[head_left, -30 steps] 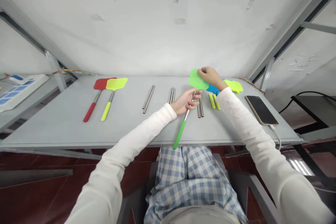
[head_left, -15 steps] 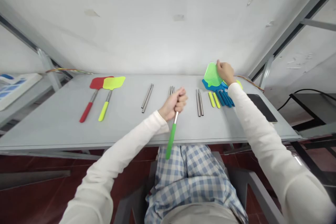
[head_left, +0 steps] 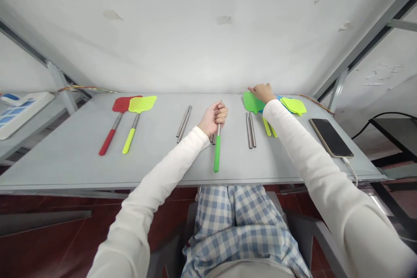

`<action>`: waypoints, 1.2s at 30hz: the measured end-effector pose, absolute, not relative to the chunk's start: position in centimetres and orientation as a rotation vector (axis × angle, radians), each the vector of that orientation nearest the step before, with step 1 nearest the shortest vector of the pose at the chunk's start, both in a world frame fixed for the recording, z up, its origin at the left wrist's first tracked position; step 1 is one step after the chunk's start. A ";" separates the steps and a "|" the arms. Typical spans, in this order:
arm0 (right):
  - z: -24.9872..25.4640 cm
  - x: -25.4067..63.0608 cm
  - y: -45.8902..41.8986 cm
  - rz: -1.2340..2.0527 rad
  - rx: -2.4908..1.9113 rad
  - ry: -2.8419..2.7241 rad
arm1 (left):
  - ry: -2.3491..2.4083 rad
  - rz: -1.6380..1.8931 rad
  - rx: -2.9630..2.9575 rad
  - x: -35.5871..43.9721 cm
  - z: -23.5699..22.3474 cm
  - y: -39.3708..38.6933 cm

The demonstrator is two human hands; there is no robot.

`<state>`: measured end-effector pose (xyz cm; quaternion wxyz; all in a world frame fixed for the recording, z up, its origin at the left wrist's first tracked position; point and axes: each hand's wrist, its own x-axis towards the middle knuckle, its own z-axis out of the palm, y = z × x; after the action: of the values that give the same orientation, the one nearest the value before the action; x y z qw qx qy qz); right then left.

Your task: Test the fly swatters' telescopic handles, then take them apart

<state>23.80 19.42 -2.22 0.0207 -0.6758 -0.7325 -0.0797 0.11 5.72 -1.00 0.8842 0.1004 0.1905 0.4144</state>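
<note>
My left hand [head_left: 212, 118] is closed around the metal rod of a green fly swatter handle [head_left: 217, 154], its green grip pointing down toward me over the table. Farther right, my right hand [head_left: 264, 93] has its fingers closed at the top edge of a green fly swatter head [head_left: 253, 103]. Yellow-green swatter heads [head_left: 294, 106] lie just right of that hand. Blue heads beneath are mostly covered. Two yellow-green grips [head_left: 266, 127] show partly beside my right sleeve. Metal rods [head_left: 250, 131] lie between my hands; others under my left hand are mostly hidden.
Left on the grey table [head_left: 81, 156] lie a red fly swatter [head_left: 107, 141] and a yellow one [head_left: 129, 140]. More metal rods [head_left: 184, 124] rest left of centre. A phone [head_left: 330, 137] with a cable is at the right. The wall stands behind.
My right hand has brought the green swatter head left and lower. My left hand has lifted the green-gripped rod slightly away from me, now more upright. The view has shifted a little.
</note>
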 end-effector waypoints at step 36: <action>-2.4 10.0 5.6 0.452 -1.714 -2.387 | 0.476 1.099 0.105 -6.1 -0.9 8.4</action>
<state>9.99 5.64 -2.45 0.0841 -0.5744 -0.8000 0.1516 -6.10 8.43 -0.89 0.8248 0.0492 0.2238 0.5169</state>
